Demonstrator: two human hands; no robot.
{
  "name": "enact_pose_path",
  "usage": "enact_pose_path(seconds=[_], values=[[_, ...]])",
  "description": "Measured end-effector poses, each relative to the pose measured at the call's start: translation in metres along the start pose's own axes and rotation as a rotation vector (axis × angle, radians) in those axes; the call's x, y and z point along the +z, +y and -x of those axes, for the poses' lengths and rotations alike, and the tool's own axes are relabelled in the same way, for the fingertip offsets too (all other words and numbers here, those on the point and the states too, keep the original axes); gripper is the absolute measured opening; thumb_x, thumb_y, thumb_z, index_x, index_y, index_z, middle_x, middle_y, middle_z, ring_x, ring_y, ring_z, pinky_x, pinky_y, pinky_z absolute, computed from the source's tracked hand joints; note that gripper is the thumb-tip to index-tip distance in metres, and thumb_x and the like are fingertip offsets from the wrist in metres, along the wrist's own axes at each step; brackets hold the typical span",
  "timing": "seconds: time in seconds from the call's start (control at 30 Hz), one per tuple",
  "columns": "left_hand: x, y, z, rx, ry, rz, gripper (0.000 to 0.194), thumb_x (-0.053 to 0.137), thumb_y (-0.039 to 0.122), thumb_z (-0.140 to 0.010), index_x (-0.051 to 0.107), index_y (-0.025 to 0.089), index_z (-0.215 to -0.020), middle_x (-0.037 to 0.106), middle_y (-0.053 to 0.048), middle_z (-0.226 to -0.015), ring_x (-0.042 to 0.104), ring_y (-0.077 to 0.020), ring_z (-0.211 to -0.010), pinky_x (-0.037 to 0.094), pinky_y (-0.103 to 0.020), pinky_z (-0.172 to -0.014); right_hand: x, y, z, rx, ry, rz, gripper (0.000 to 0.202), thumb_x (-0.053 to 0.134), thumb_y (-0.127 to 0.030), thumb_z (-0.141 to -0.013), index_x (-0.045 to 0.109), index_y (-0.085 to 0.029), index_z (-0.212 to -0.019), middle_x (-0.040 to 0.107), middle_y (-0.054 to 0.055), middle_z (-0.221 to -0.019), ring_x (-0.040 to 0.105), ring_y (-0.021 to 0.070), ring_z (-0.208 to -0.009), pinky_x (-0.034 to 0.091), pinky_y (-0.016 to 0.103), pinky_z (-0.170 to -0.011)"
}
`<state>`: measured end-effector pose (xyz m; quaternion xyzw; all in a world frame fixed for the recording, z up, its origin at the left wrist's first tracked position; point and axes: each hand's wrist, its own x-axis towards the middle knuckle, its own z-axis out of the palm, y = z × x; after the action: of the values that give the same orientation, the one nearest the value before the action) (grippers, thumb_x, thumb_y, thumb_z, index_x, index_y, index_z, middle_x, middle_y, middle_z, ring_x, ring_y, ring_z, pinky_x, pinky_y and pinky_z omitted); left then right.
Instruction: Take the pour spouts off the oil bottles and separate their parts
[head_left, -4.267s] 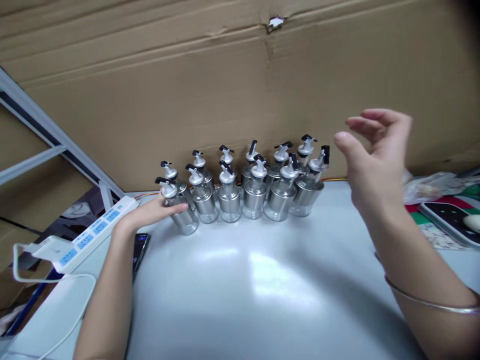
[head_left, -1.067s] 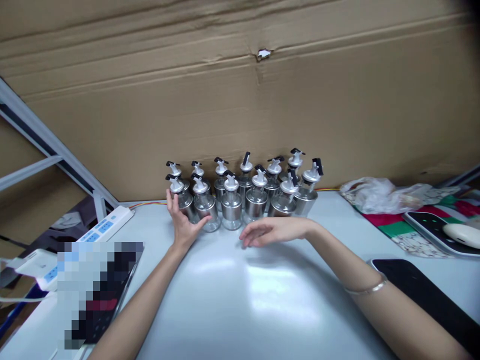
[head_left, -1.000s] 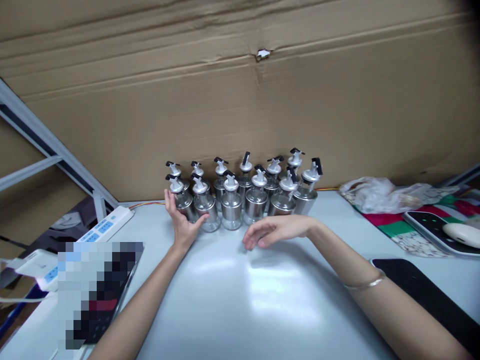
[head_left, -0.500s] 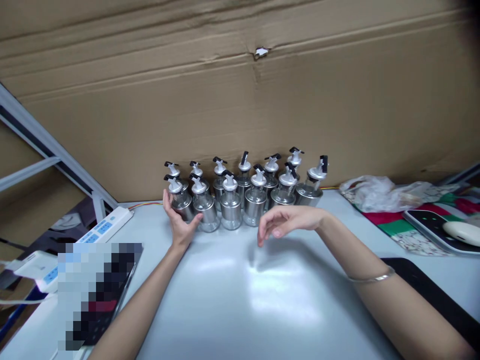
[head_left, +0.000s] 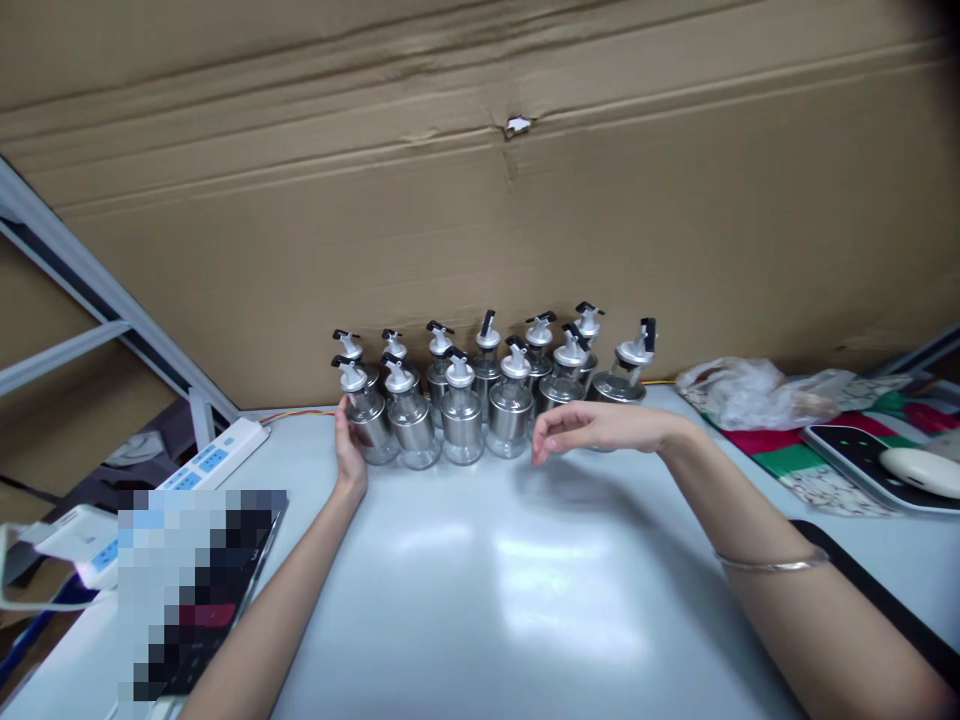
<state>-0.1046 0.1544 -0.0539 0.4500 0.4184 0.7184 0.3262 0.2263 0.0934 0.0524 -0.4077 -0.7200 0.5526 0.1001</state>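
Several glass bottles with steel bands and silver pourer tops stand in two rows at the back of the table. My left hand (head_left: 350,450) is open, its fingers upright against the left side of the front-left bottle (head_left: 370,425). My right hand (head_left: 600,427) hangs in front of the right part of the rows, palm down, fingers loosely bent and holding nothing. It hides the lower part of the front-right bottle (head_left: 562,385). At the right end of the group stands another bottle (head_left: 619,385) with its black lever raised.
Cardboard (head_left: 480,230) rises behind the bottles. At left are a white power strip (head_left: 225,450) and a partly pixelated dark object (head_left: 225,580). At right lie a plastic bag (head_left: 765,392), a patterned cloth (head_left: 787,455), a white mouse (head_left: 922,470) and a black mat (head_left: 885,590).
My left hand has shifted to the outer side of the front-left bottle, its thumb no longer in front of the bottles. My right hand has moved slightly right and up.
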Motion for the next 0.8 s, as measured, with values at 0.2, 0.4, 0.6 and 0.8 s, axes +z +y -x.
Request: enact_pose_path(seconds=[0.2, 0.4, 0.6, 0.8], values=[[0.001, 0.002, 0.000, -0.096, 0.049, 0.074, 0.067, 0.050, 0.072, -0.070, 0.061, 0.018, -0.109, 0.064, -0.003, -0.087, 0.059, -0.0181, -0.084, 0.045, -0.027, -0.073, -0.001, -0.004, 0.007, 0.018, -0.048, 0.052, 0.029, 0.063, -0.044, -0.074, 0.066, -0.018, -0.088, 0.070, 0.005, -0.094, 0.062, 0.0203, -0.095, 0.046, 0.032, -0.088], [-0.002, -0.002, -0.002, -0.134, 0.072, 0.059, 0.071, 0.051, 0.074, -0.068, 0.060, 0.019, -0.112, 0.058, 0.001, -0.072, 0.050, -0.0123, -0.060, 0.035, -0.023, -0.052, -0.004, -0.031, 0.031, -0.438, 1.201, 0.126, 0.025, 0.052, -0.047, -0.082, 0.061, -0.024, -0.088, 0.066, 0.007, -0.094, 0.060, 0.0251, -0.094, 0.049, 0.044, -0.082], [-0.004, -0.004, -0.003, -0.125, 0.078, 0.036, 0.070, 0.049, 0.074, -0.070, 0.059, 0.018, -0.111, 0.057, 0.001, -0.071, 0.047, -0.0112, -0.056, 0.031, -0.023, -0.048, -0.024, 0.002, 0.012, -0.268, 1.541, 0.031, 0.054, 0.069, -0.038, -0.066, 0.049, -0.023, -0.113, 0.055, 0.014, -0.124, 0.048, 0.0331, -0.121, 0.040, 0.054, -0.097], [-0.002, -0.004, -0.003, -0.131, 0.129, 0.017, 0.065, 0.048, 0.069, -0.074, 0.059, 0.018, -0.111, 0.064, -0.004, -0.097, 0.058, -0.0181, -0.093, 0.044, -0.026, -0.076, -0.033, 0.032, -0.009, -0.168, 1.482, -0.049, 0.054, 0.066, -0.040, -0.067, 0.048, -0.020, -0.114, 0.059, 0.012, -0.118, 0.056, 0.0281, -0.111, 0.041, 0.049, -0.097]])
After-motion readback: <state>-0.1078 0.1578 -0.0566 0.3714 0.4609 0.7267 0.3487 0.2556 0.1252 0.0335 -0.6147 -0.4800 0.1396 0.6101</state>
